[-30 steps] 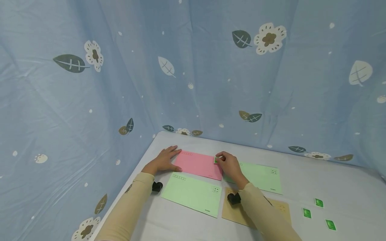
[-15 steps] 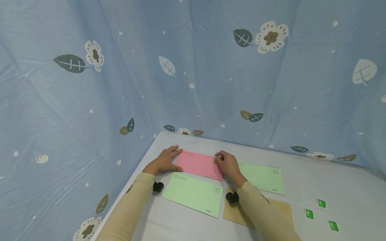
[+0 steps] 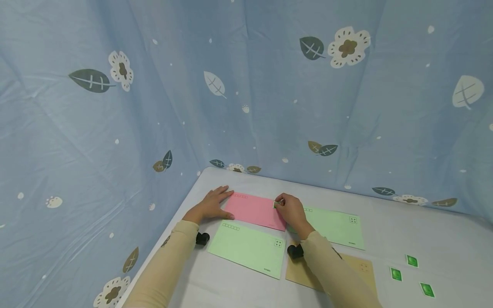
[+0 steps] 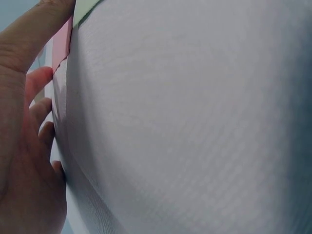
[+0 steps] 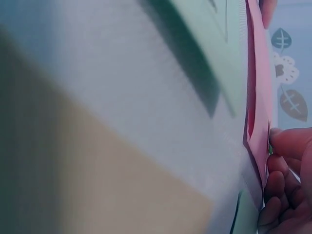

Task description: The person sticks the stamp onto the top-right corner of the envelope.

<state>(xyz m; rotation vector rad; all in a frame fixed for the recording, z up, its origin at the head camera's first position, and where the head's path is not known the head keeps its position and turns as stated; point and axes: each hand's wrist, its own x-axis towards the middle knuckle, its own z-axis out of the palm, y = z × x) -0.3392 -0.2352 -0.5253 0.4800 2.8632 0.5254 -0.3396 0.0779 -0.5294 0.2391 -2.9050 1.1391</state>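
Note:
A pink envelope (image 3: 252,210) lies at the back left of the white table. My left hand (image 3: 211,205) rests on its left end with fingers spread and straight; in the left wrist view the thumb (image 4: 41,29) reaches along the envelope's edge. At the upper right corner my right hand (image 3: 293,212) pinches a small green stamp (image 3: 275,205) between thumb and fingertips. The stamp is at the envelope's surface, partly covered by the fingers. In the right wrist view, the pinching fingers (image 5: 287,141) meet the pink envelope (image 5: 259,92), and only a sliver of green shows.
A light green envelope (image 3: 246,250) lies in front of the pink one, and another green envelope (image 3: 335,226) lies to its right. Under the right forearm is a tan envelope (image 3: 360,267). Three loose green stamps, one stamp (image 3: 396,274) among them, lie at the right.
The right hand and stamp shift very slightly left over the pink envelope's corner, and the fingers cover a bit more of the stamp. The left hand stays put; the head view turns slightly.

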